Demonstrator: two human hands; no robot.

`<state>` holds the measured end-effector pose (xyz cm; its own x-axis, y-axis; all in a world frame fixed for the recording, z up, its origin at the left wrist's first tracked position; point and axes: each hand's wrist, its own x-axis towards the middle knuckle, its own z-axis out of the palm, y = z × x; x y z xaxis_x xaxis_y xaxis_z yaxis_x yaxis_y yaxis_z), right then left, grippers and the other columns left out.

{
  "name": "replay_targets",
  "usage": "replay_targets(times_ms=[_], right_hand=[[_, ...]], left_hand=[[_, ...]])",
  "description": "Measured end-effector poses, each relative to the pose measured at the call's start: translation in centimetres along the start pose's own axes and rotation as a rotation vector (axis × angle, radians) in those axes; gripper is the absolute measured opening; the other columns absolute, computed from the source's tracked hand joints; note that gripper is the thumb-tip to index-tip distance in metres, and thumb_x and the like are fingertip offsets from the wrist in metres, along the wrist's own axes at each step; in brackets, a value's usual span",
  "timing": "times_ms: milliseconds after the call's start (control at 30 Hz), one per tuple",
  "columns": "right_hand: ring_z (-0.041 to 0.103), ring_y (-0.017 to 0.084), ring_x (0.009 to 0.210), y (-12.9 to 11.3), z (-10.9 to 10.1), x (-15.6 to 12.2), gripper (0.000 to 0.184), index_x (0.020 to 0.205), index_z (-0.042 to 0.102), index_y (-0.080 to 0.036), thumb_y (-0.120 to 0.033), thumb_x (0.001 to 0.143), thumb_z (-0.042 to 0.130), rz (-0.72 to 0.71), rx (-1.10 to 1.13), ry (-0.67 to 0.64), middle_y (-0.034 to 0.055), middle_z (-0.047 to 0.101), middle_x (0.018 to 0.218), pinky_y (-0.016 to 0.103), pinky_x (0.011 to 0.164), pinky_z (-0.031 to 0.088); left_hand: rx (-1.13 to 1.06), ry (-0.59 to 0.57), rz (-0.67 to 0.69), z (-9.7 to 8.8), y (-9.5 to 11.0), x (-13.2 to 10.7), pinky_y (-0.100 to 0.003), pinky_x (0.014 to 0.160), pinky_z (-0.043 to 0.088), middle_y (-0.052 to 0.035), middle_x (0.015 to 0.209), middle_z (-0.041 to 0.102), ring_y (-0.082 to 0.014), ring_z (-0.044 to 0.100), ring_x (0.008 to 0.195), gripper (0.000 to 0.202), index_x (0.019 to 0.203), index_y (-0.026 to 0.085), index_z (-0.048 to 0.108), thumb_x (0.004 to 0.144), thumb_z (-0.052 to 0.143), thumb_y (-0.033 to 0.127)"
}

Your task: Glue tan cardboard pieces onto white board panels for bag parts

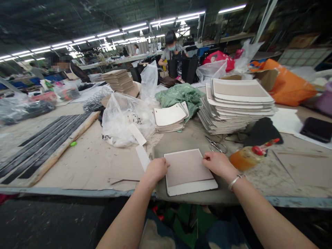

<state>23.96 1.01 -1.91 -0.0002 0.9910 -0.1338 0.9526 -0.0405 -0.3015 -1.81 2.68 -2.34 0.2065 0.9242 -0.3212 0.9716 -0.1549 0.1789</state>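
Note:
A flat beige panel lies on a slightly larger white-edged board, whose white strip shows along the near side. My left hand is closed at the panel's left edge, fingers curled in and thumb against it. On the opposite side my right hand, with a bracelet at the wrist, is closed with its fingertips pinched at the upper right edge. Just beyond the right hand lie scissors. A glue bottle with orange contents and a red cap lies beside that hand.
A tall stack of boards stands at the back right, with a smaller stack of white pieces left of it. Plastic bags, dark strips and a black phone-like object lie around. A co-worker sits across the table.

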Motion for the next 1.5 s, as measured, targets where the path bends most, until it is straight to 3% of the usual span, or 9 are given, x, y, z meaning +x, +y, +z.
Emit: replay_targets(times_ms=[567,1500], right_hand=[[0.058,0.019,0.069,-0.18,0.43,0.12,0.020,0.070,0.063,-0.020,-0.025,0.079,0.046,0.002,-0.094,-0.007,0.0057,0.067,0.074,0.028,0.058,0.030],[0.061,0.019,0.078,-0.71,0.44,-0.06,0.021,0.078,0.066,-0.021,-0.022,0.081,0.045,0.017,-0.110,0.021,0.0058,0.068,0.082,0.026,0.065,0.038]], left_hand=[[-0.138,-0.093,-0.085,-0.92,0.48,-0.17,-0.026,0.072,0.047,-0.0104,0.075,0.070,-0.0201,0.066,0.078,0.030,0.074,0.015,0.066,0.085,0.047,0.036],[-0.057,-0.056,-0.049,-0.20,0.21,0.26,-0.026,0.072,0.045,-0.0112,0.087,0.070,-0.0197,0.066,0.080,0.029,0.084,0.015,0.062,0.087,0.041,0.035]])
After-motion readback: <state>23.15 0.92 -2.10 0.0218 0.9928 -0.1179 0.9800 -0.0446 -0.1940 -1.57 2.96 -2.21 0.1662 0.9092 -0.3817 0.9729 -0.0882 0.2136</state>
